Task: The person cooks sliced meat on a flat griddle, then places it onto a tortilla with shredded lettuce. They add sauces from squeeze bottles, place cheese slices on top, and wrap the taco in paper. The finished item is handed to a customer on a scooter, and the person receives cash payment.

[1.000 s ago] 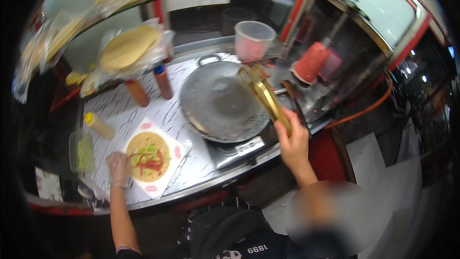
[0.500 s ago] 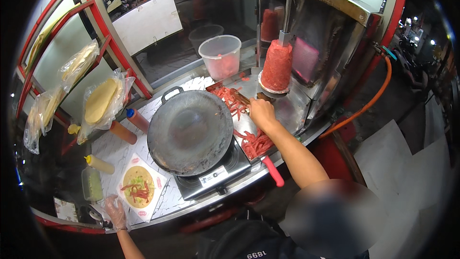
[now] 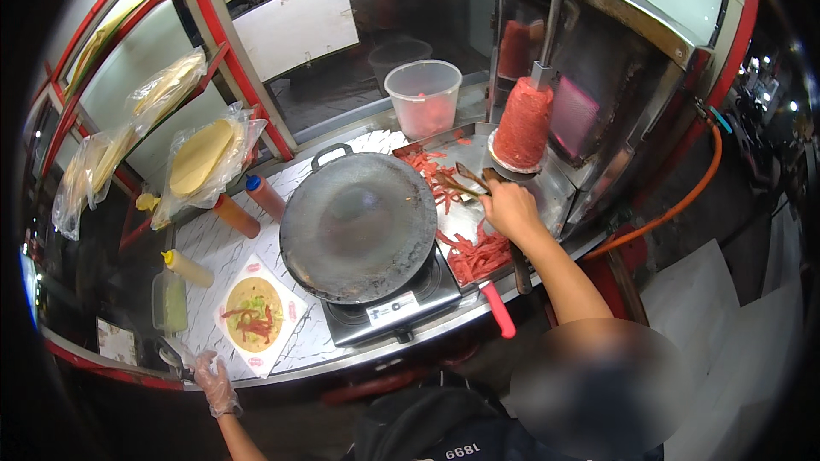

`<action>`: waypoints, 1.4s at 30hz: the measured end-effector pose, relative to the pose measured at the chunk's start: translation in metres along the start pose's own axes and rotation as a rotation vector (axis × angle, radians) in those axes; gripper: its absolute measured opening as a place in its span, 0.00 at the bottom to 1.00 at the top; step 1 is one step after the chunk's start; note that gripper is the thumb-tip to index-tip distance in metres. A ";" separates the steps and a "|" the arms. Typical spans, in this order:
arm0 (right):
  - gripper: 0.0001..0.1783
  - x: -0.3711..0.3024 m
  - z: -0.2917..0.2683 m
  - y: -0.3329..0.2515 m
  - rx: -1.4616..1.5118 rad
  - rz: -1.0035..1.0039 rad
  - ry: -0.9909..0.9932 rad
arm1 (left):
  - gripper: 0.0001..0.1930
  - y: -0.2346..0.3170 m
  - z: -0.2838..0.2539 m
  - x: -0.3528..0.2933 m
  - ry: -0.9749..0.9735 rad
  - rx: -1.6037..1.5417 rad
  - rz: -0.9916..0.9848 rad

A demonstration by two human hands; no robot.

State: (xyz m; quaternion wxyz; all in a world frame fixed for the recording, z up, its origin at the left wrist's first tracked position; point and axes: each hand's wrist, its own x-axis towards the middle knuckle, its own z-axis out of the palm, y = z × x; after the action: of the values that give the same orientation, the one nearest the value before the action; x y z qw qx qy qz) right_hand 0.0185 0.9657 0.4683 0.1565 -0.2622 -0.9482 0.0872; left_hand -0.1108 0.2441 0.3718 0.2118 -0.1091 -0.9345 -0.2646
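Note:
My right hand point(image 3: 511, 209) is shut on a pair of metal tongs point(image 3: 457, 179) whose tips reach into red meat strips point(image 3: 442, 181) on the steel tray point(image 3: 555, 196), just in front of the vertical red meat spit point(image 3: 521, 124). My left hand point(image 3: 209, 380), in a clear plastic glove, rests at the counter's near edge, below a flatbread point(image 3: 254, 313) topped with red strips and green bits that lies on white paper. A round dark griddle pan point(image 3: 359, 226) on a burner sits between the two hands.
Squeeze bottles, orange point(image 3: 235, 215) and yellow point(image 3: 188, 269), stand left of the pan. Bagged flatbreads point(image 3: 201, 158) hang at the red frame. A clear plastic bucket point(image 3: 423, 98) stands behind the tray. A red-handled tool point(image 3: 497, 309) lies at the counter edge. An orange hose point(image 3: 675, 205) runs right.
My right hand moved with the tongs from over the pan to the meat tray by the spit. The view swung right. My left hand stayed by the flatbread at the counter edge.

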 end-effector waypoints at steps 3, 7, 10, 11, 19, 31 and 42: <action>0.12 -0.006 0.019 0.000 -0.018 -0.108 -0.056 | 0.08 -0.008 0.005 -0.003 0.013 -0.110 0.032; 0.10 -0.005 0.013 -0.012 -0.007 -0.110 0.100 | 0.08 -0.015 0.000 0.004 -0.033 -0.063 0.006; 0.12 -0.008 -0.011 -0.025 -0.001 -0.100 0.209 | 0.08 -0.025 -0.008 0.017 -0.018 -0.059 0.036; 0.13 -0.009 -0.020 -0.032 0.005 -0.098 0.241 | 0.08 -0.030 -0.012 0.024 -0.026 -0.072 0.065; 0.15 -0.049 -0.109 -0.160 0.180 -0.171 0.307 | 0.10 -0.071 -0.006 0.062 -0.019 -0.155 0.066; 0.16 -0.193 0.083 -0.380 0.701 -0.046 -0.357 | 0.14 -0.085 0.082 0.090 -0.319 -0.040 0.308; 0.19 -0.221 0.109 -0.375 0.454 -0.221 -0.182 | 0.13 -0.055 0.074 0.099 -0.346 -0.179 0.339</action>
State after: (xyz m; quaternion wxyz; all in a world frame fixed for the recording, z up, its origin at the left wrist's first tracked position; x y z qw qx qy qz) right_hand -0.0147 0.5232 0.4038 0.1338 -0.1061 -0.9375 0.3033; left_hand -0.2410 0.2472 0.3352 0.0797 -0.3260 -0.8980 -0.2846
